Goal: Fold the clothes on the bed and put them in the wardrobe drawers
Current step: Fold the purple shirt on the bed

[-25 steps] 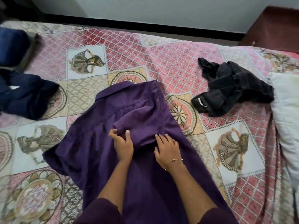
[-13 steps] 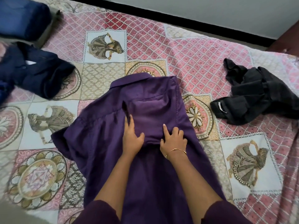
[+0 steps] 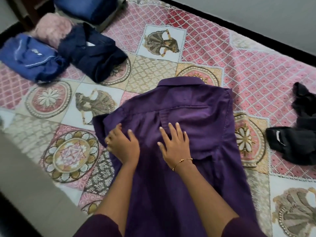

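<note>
Since the earlier frame the left hand (image 3: pixel 123 147) has slid outward to the purple shirt (image 3: pixel 188 117)'s left edge, fingers spread flat, while the right hand (image 3: pixel 174 142) presses open-palmed beside it, neither gripping cloth.

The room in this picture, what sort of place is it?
Most likely a bedroom at home. A patchwork quilt covers a bed, folded clothes sit at its far left corner, and a person's hands spread a purple shirt flat for folding.
</note>
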Demonstrator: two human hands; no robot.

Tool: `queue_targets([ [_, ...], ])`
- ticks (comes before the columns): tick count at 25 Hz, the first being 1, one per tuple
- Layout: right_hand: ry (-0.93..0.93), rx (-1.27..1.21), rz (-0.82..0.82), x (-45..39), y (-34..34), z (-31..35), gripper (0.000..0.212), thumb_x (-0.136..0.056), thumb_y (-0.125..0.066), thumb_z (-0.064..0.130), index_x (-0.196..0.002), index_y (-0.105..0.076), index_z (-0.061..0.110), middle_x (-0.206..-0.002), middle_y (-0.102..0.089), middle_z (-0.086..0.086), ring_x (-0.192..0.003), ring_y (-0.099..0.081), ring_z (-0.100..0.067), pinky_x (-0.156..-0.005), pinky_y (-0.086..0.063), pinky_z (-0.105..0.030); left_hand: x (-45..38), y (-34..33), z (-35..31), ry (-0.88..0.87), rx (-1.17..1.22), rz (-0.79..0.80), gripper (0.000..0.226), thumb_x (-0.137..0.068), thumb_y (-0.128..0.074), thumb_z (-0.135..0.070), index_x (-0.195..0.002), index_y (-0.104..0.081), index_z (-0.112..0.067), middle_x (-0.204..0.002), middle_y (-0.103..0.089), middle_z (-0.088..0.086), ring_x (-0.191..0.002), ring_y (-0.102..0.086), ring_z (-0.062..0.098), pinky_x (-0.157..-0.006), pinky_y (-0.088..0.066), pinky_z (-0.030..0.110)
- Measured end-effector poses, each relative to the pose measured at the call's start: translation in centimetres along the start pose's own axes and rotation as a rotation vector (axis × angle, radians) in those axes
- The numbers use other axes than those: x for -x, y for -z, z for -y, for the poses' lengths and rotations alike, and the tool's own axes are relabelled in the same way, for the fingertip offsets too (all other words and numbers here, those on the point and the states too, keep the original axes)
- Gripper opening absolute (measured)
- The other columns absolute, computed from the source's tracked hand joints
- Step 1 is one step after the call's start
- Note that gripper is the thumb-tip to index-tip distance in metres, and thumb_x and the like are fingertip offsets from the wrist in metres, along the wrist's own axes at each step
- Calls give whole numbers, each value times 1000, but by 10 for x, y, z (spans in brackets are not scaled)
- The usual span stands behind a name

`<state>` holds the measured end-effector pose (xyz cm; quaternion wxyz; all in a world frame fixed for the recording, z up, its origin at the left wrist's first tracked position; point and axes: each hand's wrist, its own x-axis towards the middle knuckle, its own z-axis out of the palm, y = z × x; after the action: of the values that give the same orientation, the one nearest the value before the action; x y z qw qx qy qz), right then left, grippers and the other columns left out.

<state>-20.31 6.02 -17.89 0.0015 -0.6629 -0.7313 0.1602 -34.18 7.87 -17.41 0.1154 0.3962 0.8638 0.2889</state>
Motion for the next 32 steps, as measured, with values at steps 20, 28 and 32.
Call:
queue_targets([
  [20,72,193,424,-2,-25,65,64,-93,-32,51,-141,10,52,-150,31,-15,-134,26,-48,-96,6,-76,-36,58,54,522,846,344,38,-102,-35,-30,-132,-43,-10,-126,-53,5,-111,-54,18,-93,-44,31],
  [28,-98,-181,332,-10,-6,69,51,-94,-41,40,-143,-26,40,-155,-16,-9,-143,-9,-36,-108,-9,-63,-25,72,30,-86,55,-126,31,-89,-59,-23,-105,-45,0,-89,-63,23,-78,-63,37,-64,-46,37],
  [32,-649,-1779,-223,1,34,38,37,-99,-34,38,-96,-62,13,-61,-66,2,-54,-62,-4,-57,-50,-19,43,39,-18,-879,26,323,37,-78,-43,-28,-111,-43,-11,-98,-62,17,-80,-65,33,-65,-53,35],
])
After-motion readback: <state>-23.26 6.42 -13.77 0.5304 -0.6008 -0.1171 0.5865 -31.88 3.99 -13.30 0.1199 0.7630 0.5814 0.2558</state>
